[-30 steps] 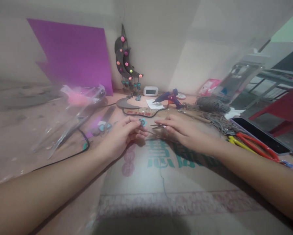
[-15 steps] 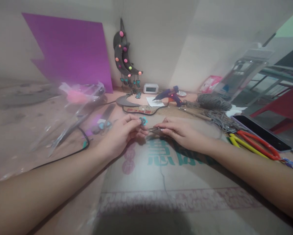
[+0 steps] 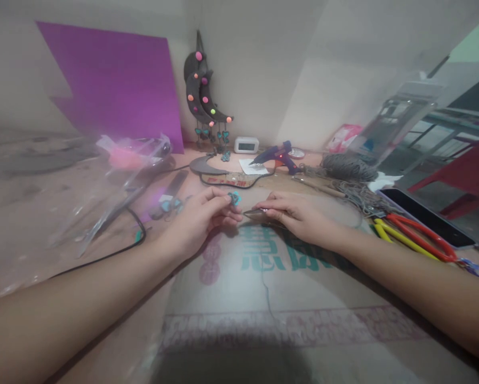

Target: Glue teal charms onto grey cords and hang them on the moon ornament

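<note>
My left hand (image 3: 219,210) is closed, pinching a small teal flower ornament (image 3: 234,198) with grey edging between thumb and forefinger. Opposite it, my right hand (image 3: 289,213) is wrapped round what look like small scissors (image 3: 254,212), their dark pointed tip aimed at my left fingers with a small gap between. Their handles are hidden in my palm. Below both hands lies a printed board (image 3: 231,293) with green characters, and a thin grey thread (image 3: 266,293) trails across it.
Behind the hands are a grey crescent (image 3: 209,165), a glue gun (image 3: 273,154) and a small clock (image 3: 246,145). To the right lie grey yarn (image 3: 349,167), red-handled pliers (image 3: 423,234) and a phone (image 3: 427,216). Plastic bags (image 3: 119,181) and a black cord (image 3: 103,261) are left.
The scissors' tip has drawn slightly away from my left fingers, and its blades look closer together. The flower ornament stays pinched in my left hand.
</note>
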`<state>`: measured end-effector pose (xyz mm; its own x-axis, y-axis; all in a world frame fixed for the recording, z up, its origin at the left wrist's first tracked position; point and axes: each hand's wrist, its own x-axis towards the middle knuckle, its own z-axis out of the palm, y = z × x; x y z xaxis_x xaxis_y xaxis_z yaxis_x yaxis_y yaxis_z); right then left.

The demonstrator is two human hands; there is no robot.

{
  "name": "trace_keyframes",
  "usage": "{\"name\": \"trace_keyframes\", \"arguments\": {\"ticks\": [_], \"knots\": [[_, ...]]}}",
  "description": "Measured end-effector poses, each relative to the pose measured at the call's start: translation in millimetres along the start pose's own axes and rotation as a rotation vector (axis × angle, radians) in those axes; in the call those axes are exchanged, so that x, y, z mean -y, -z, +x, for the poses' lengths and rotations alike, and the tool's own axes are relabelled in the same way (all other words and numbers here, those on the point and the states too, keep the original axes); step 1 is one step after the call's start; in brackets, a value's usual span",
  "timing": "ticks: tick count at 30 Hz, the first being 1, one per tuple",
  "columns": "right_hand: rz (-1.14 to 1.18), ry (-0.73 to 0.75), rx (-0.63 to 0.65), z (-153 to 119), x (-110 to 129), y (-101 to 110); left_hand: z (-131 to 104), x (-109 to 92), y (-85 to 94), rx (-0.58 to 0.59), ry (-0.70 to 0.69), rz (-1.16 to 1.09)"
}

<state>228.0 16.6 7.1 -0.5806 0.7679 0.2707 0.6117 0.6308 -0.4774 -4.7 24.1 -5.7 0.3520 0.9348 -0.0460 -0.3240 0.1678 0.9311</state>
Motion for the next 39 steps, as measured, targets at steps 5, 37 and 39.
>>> {"name": "trace_keyframes", "arguments": {"ticks": [5,37,39], "knots": [[0.004,-0.024,0.004,0.6,0.8,1.9,-0.9,-1.4,-0.8,-0.009,0.007,-0.002],[0.061,-0.059,0.021,0.8,5.7,-0.3,1.0,2.0,-0.1,0.018,-0.008,0.023],[0.059,-0.054,0.018,1.1,5.9,0.0,1.1,2.2,0.1,0.022,-0.007,0.022]]}}
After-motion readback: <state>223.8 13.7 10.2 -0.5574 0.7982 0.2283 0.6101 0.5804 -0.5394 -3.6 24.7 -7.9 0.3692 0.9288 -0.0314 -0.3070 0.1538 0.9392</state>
